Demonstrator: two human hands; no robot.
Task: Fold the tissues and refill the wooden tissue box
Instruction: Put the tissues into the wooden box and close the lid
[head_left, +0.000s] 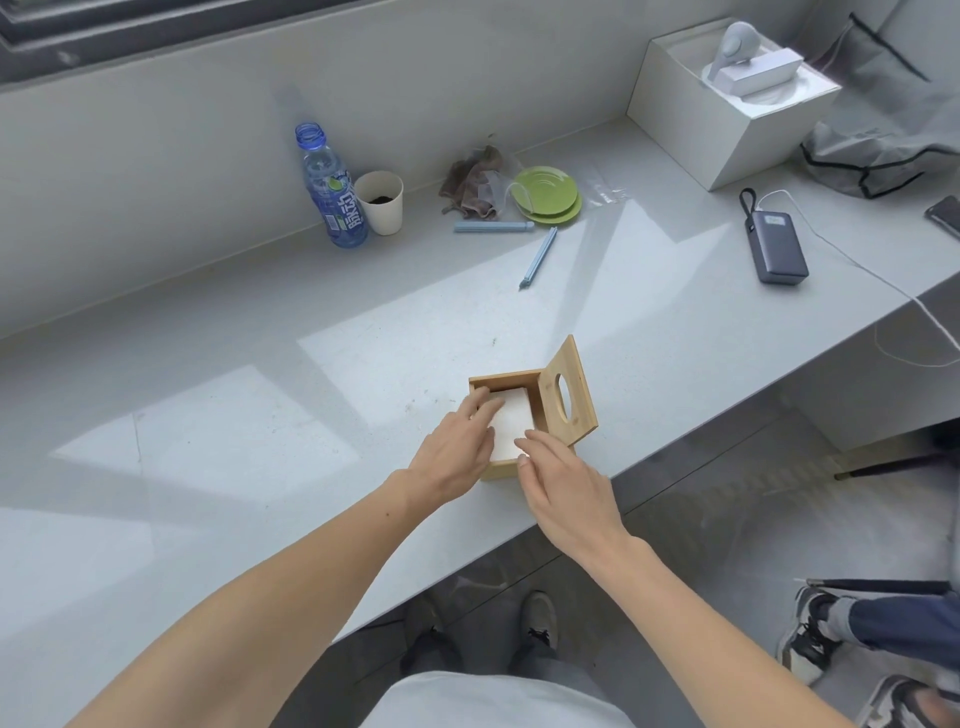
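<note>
My left hand (454, 454) lies over the near left side of the wooden tissue box (506, 381), fingers straight and relaxed, reaching over the rim onto the white tissues (511, 421) without gripping them; my right hand (563, 488) comes in at the near right corner, fingers likewise straight, their tips touching the near edge of the stack; neither hand grasps anything

The tissues lie flat inside the box, filling most of its square opening, with a narrow gap showing along the far wall; the lid (579, 400) stands open on the right side, tilted up and outward, its oval hole facing me

The box sits on the grey counter (311, 364) just beside the front edge, and its near right corner is close to the drop; my right wrist hangs out past that edge over the floor

To the left of the box and behind it the counter runs wide and bare; along the back wall, well apart from the box, stand a blue bottle (332, 192) without a cap, a paper cup (382, 202) just beside it, a crumpled cloth (472, 182) and green plates (545, 195); two blue clip sticks (493, 226) lie in front of them; far to the right a power bank (776, 247) lies near the edge, its cable (857, 265) trailing over it
</note>
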